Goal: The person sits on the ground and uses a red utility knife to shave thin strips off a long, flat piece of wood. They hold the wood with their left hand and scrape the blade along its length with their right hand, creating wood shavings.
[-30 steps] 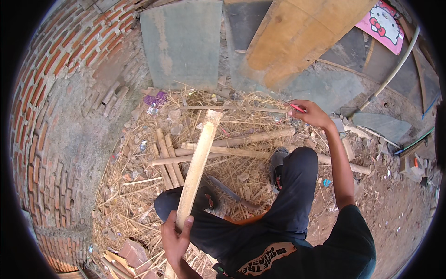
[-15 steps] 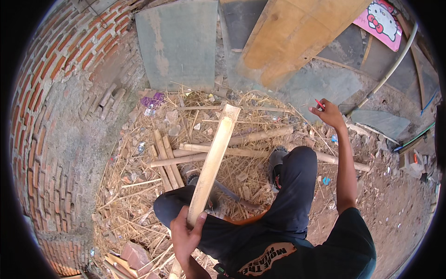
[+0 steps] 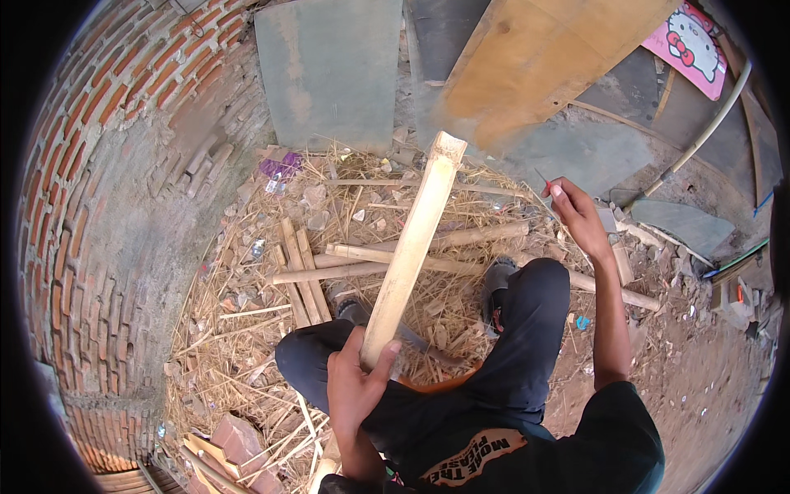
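Observation:
A long split bamboo piece (image 3: 413,247) slants up and away over my left thigh, its far end raised above the ground. Round its near part my left hand (image 3: 355,383) is closed, thumb on the right edge. The same piece seems to run on behind the hand and forearm. Off to the right, my right hand (image 3: 578,218) is raised, pinching a thin red-handled tool (image 3: 546,188) with a narrow dark tip. Its kind is too small to make out, and it is apart from the bamboo.
Bamboo poles (image 3: 461,262) and short split pieces (image 3: 303,272) lie on straw and rubble beyond my legs. A brick wall (image 3: 90,272) stands at left. Grey boards (image 3: 329,74) and a brown panel (image 3: 543,66) lean at the back. A broken reddish block (image 3: 239,440) lies near left.
The bamboo's far end has swung right and upward, tilting more, with my left hand shifting right and up. My right hand has turned, so the red tool's thin tip now shows.

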